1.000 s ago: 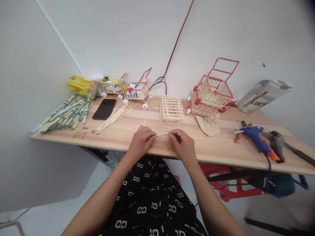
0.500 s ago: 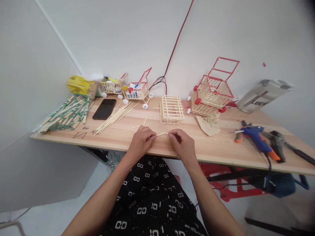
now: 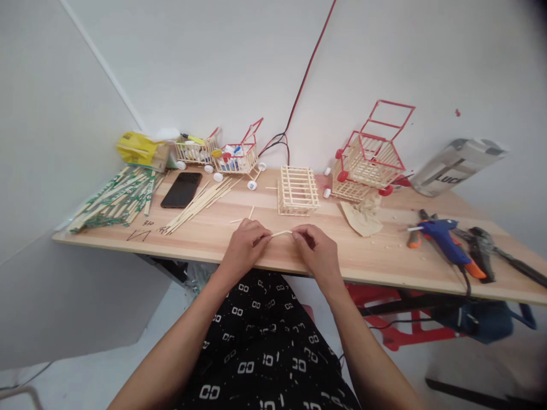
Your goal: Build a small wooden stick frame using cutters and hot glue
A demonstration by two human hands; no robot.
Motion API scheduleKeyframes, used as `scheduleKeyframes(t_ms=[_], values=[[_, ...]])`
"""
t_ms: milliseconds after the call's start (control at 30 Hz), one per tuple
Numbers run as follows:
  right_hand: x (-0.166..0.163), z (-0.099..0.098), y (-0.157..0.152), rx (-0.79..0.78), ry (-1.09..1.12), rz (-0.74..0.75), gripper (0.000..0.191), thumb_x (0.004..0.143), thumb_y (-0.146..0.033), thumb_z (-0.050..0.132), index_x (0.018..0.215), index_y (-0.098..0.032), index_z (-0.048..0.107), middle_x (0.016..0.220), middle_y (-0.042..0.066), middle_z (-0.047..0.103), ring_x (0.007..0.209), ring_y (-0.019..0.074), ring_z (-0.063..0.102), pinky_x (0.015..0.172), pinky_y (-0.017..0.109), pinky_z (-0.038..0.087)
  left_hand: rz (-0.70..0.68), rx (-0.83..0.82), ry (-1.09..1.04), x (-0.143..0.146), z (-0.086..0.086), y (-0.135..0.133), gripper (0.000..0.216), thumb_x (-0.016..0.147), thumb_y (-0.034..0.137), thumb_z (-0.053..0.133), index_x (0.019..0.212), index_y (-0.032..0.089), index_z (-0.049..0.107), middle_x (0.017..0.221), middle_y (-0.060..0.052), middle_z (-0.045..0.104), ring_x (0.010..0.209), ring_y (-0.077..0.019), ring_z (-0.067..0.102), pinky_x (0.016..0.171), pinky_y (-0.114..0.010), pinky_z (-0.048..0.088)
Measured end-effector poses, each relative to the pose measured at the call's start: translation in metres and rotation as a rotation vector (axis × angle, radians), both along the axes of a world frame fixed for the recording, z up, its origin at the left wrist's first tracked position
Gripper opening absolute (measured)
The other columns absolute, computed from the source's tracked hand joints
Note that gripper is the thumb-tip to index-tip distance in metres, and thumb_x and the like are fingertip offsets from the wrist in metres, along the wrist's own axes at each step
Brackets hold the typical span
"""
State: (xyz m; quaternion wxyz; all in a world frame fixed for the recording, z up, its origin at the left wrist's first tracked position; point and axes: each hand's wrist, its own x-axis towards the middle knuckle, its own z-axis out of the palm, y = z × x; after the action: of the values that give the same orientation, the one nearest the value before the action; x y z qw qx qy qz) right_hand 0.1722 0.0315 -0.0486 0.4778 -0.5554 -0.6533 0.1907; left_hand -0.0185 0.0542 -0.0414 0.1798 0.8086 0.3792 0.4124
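Note:
Between my two hands, just above the front of the wooden table, runs a short thin wooden stick (image 3: 281, 233), bent slightly near its right end. My left hand (image 3: 247, 244) pinches its left end between thumb and finger. At the other end, the thumb and fingers of my right hand (image 3: 315, 246) are closed on it. Beyond my hands stands a small box-shaped frame (image 3: 298, 191) made of the same pale sticks. Short stick pieces (image 3: 251, 213) lie just past my left hand.
Long loose sticks (image 3: 200, 205), a phone (image 3: 182, 190) and wrapped chopsticks (image 3: 122, 199) lie to the left. Miniature stick carts (image 3: 237, 158) stand behind. More red-trimmed carts (image 3: 370, 159), crumpled brown paper (image 3: 363, 216) and a blue glue gun (image 3: 444, 239) with its cable are on the right.

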Motion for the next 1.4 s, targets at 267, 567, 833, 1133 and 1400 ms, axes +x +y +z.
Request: scheduleKeyframes(t_ms=[267, 567, 833, 1133, 1400], values=[[0.0002, -0.0008, 0.0009, 0.006, -0.011, 0.000, 0.013, 0.086, -0.029, 0.054, 0.085, -0.021, 0.065, 0.085, 0.002, 0.066, 0.077, 0.0171, 0.059, 0.072, 0.028, 0.044, -0.002, 0.011, 0.002, 0.0002, 0.0003, 0.0001, 0.013, 0.088, 0.016, 0.055, 0.082, 0.017, 0.066, 0.078, -0.003, 0.065, 0.080, -0.0173, 0.053, 0.077, -0.032, 0.041], [0.0006, -0.0008, 0.0009, 0.010, -0.019, 0.000, 0.012, 0.086, -0.028, 0.054, 0.086, -0.021, 0.064, 0.085, 0.002, 0.066, 0.077, 0.0168, 0.059, 0.072, 0.028, 0.044, -0.005, 0.007, 0.001, 0.0001, 0.0003, 0.0001, 0.014, 0.089, 0.018, 0.054, 0.081, 0.018, 0.065, 0.078, -0.003, 0.065, 0.080, -0.0179, 0.053, 0.077, -0.034, 0.041], [0.0001, -0.0005, 0.0009, 0.006, -0.012, -0.005, 0.016, 0.085, -0.031, 0.053, 0.085, -0.021, 0.065, 0.085, 0.003, 0.067, 0.076, 0.0177, 0.059, 0.072, 0.029, 0.044, -0.004, 0.002, 0.007, -0.0001, -0.0001, 0.0000, 0.014, 0.089, 0.018, 0.054, 0.081, 0.018, 0.065, 0.078, -0.003, 0.064, 0.080, -0.0181, 0.053, 0.077, -0.034, 0.041], [-0.0006, 0.0010, 0.0001, -0.004, -0.033, -0.007, 0.018, 0.085, -0.032, 0.052, 0.086, -0.021, 0.065, 0.086, 0.004, 0.067, 0.076, 0.0184, 0.059, 0.071, 0.030, 0.045, -0.003, 0.001, 0.012, -0.0001, -0.0001, 0.0000, 0.014, 0.089, 0.019, 0.053, 0.081, 0.018, 0.065, 0.078, -0.004, 0.064, 0.080, -0.0185, 0.054, 0.077, -0.035, 0.042], [0.0000, 0.0002, 0.0003, 0.004, -0.027, 0.004, 0.016, 0.086, -0.030, 0.052, 0.086, -0.020, 0.065, 0.086, 0.003, 0.067, 0.077, 0.0174, 0.059, 0.072, 0.028, 0.044, 0.003, 0.010, 0.016, -0.0001, -0.0011, 0.0009, 0.014, 0.088, 0.018, 0.053, 0.081, 0.018, 0.065, 0.077, -0.004, 0.065, 0.080, -0.0180, 0.054, 0.077, -0.034, 0.042]])
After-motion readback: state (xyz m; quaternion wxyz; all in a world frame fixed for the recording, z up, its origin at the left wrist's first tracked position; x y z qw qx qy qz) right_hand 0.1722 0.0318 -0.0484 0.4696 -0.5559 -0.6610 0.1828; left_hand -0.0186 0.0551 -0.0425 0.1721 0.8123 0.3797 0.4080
